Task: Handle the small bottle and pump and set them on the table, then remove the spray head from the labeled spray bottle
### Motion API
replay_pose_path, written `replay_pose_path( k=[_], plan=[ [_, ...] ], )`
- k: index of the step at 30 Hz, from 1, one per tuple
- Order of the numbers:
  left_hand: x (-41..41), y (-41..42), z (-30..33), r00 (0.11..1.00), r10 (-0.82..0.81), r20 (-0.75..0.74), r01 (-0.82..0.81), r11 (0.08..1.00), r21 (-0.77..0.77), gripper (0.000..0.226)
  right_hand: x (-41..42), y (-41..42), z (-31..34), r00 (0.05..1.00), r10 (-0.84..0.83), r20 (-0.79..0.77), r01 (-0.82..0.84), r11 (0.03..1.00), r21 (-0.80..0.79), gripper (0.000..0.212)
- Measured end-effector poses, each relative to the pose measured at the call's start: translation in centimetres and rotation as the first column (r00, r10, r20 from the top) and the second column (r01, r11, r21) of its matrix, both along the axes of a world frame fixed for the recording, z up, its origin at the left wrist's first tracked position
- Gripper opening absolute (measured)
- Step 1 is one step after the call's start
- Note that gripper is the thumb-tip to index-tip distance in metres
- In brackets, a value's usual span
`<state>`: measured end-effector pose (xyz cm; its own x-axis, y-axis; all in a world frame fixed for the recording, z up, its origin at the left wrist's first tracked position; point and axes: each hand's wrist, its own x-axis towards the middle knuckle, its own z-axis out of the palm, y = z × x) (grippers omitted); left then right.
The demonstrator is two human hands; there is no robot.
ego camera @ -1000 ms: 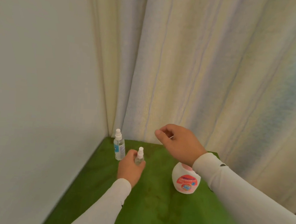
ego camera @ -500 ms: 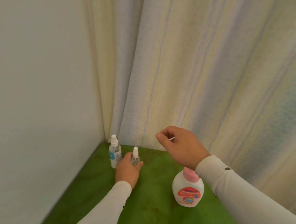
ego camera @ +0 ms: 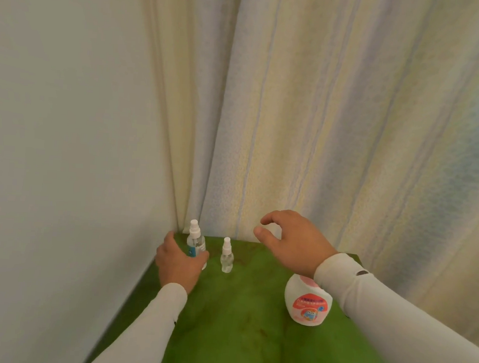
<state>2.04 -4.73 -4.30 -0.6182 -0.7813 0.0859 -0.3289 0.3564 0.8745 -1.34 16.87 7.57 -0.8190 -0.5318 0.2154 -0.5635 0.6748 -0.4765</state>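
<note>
Your left hand (ego camera: 180,262) curls its fingers around the blue-labelled spray bottle (ego camera: 196,242), steadying it upright; your right hand (ego camera: 290,241) hovers, fingers loosely spread, holding nothing.

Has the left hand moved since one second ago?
Yes. The left hand went left, from the small spray bottle to the larger spray bottle by the wall.

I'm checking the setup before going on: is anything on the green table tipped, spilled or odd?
Nothing stands out. Both spray bottles, the larger gripped by the left hand and the smaller, stand upright, as does the pink-capped bottle. The green table shows only faint dark stains.
</note>
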Motion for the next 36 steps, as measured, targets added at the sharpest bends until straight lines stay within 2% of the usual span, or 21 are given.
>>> replay_pose_path(
  k=[2, 4, 7, 9, 12, 14, 17, 20, 24, 28, 31, 34, 36],
  plan=[
    [-0.9, -0.3, -0.7, 0.994, -0.105, -0.004, 0.105, 0.991, 0.081, 0.095, 0.0, 0.0, -0.2, 1.000, 0.011, 0.001, -0.011, 1.000, 0.029, 0.046],
    [-1.8, -0.3, -1.5, 0.985, -0.171, -0.035, 0.174, 0.967, 0.185, 0.084, 0.0, 0.1, -0.4, 1.000, 0.010, 0.000, -0.010, 0.999, 0.048, 0.047],
    [-2.0, -0.1, -2.2, 0.990, -0.143, -0.014, 0.141, 0.956, 0.258, 0.060, 0.0, 0.3, -0.6, 1.000, 0.003, -0.005, -0.002, 0.999, 0.048, 0.047],
    [-1.4, -0.1, -2.2, 0.993, -0.117, -0.028, 0.120, 0.958, 0.259, 0.056, 0.2, 0.4, -0.5, 1.000, 0.002, -0.008, -0.002, 0.999, 0.049, 0.047],
    [0.2, 0.0, -0.6, 0.987, -0.154, -0.052, 0.161, 0.972, 0.170, 0.054, 0.7, 0.7, -0.2, 1.000, -0.001, -0.016, 0.001, 1.000, 0.019, 0.045],
    [1.8, 0.3, 1.3, 0.971, -0.220, -0.089, 0.228, 0.970, 0.087, 0.044, 1.4, 0.7, 0.2, 1.000, -0.002, -0.017, 0.001, 1.000, -0.010, 0.044],
    [4.2, 2.0, 4.3, 0.920, -0.373, -0.121, 0.368, 0.928, -0.065, 0.027, 2.7, 0.6, 1.0, 1.000, -0.019, -0.012, 0.018, 0.997, -0.073, 0.048],
    [6.7, 4.9, 6.9, 0.858, -0.498, -0.125, 0.473, 0.862, -0.185, 0.022, 4.6, 0.8, 2.1, 0.994, -0.089, 0.068, 0.101, 0.975, -0.200, 0.059],
    [9.2, 8.8, 9.2, 0.769, -0.624, -0.141, 0.585, 0.775, -0.240, 0.021, 6.8, 2.3, 3.5, 0.976, -0.169, 0.140, 0.205, 0.930, -0.304, 0.070],
    [10.7, 11.3, 10.9, 0.758, -0.630, -0.167, 0.563, 0.762, -0.320, 0.020, 8.4, 4.5, 4.8, 0.962, -0.230, 0.145, 0.266, 0.907, -0.326, 0.076],
    [11.7, 12.8, 11.9, 0.746, -0.661, -0.081, 0.580, 0.705, -0.408, 0.024, 9.5, 5.8, 5.6, 0.954, -0.249, 0.168, 0.291, 0.905, -0.312, 0.079],
    [12.5, 14.4, 12.7, 0.753, -0.658, -0.015, 0.582, 0.676, -0.453, 0.035, 9.8, 6.6, 6.1, 0.936, -0.268, 0.228, 0.334, 0.881, -0.336, 0.075],
    [13.0, 15.1, 13.1, 0.749, -0.663, -0.004, 0.588, 0.667, -0.458, 0.044, 9.9, 7.1, 6.0, 0.933, -0.246, 0.263, 0.331, 0.873, -0.357, 0.061]
  ],
)
